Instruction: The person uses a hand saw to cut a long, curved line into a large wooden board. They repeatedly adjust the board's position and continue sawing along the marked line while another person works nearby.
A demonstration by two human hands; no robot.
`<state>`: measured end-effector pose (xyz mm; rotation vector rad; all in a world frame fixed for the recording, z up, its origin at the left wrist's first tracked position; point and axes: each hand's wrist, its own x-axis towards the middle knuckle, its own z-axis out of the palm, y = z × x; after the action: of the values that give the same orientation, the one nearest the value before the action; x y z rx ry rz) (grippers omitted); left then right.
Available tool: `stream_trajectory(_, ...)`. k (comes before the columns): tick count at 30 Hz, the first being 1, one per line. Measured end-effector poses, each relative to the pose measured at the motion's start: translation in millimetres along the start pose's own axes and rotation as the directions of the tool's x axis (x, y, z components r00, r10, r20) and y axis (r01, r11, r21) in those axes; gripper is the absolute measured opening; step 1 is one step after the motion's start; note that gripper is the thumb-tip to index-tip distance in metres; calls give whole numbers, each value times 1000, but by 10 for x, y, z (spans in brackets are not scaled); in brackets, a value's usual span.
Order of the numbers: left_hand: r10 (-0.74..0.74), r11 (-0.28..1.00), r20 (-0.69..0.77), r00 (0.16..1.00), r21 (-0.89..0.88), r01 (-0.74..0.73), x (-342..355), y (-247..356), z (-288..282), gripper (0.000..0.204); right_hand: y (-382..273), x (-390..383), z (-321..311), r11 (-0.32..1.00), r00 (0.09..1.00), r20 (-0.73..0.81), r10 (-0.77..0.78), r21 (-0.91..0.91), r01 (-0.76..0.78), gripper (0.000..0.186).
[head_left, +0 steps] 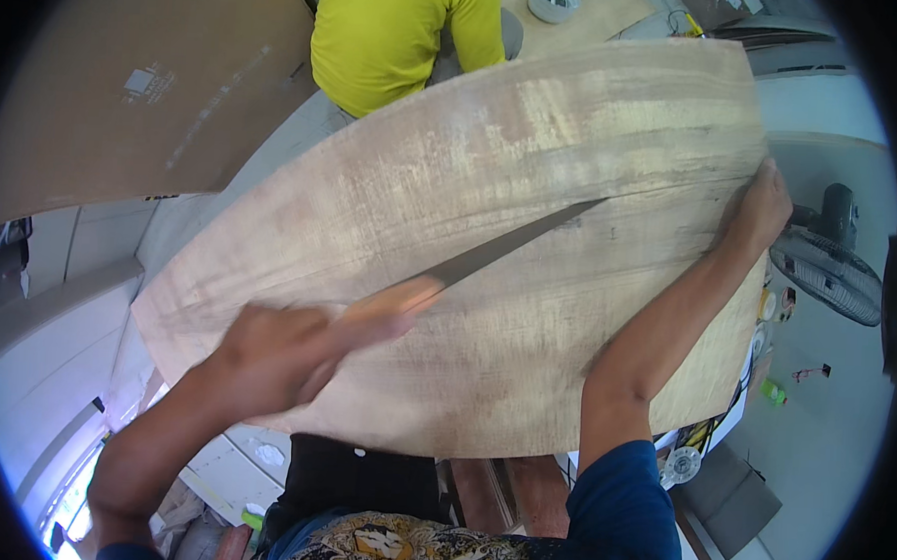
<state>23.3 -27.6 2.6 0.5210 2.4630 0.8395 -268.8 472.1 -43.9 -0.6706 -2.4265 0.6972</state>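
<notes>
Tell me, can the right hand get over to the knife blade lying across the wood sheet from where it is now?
Probably yes. The right hand presses the wood sheet at its far edge, and the knife blade, held by the left hand, lies across bare wood with nothing between them.

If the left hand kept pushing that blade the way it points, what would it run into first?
Probably only more of the wooden sheet: the left hand aims the blade up and right, toward the sheet's far right edge, above the right hand. Depth is unclear.

Left hand (270,357) gripping a knife (469,266) laid across a plywood sheet (493,182), right hand (762,209) pressing its edge
</notes>
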Motion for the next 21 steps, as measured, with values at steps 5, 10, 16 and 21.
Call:
stream_trajectory(5,-18,999,38,999,30,17,-381,27,-116,76,156,135,-64,995,1000,3,8,102,-8,43)
stream_trajectory(10,186,960,-306,934,-148,-240,1351,-72,569,68,-51,-103,150,999,999,38,35,-30,-34,45)
stream_trajectory(16,17,1000,-85,996,10,-16,310,-22,171,69,-63,-75,27,997,1000,-6,-11,-75,10,45)
stream_trajectory(21,-11,996,10,1000,85,10,-427,154,-228,77,75,87,-82,994,1000,4,-30,101,29,44)
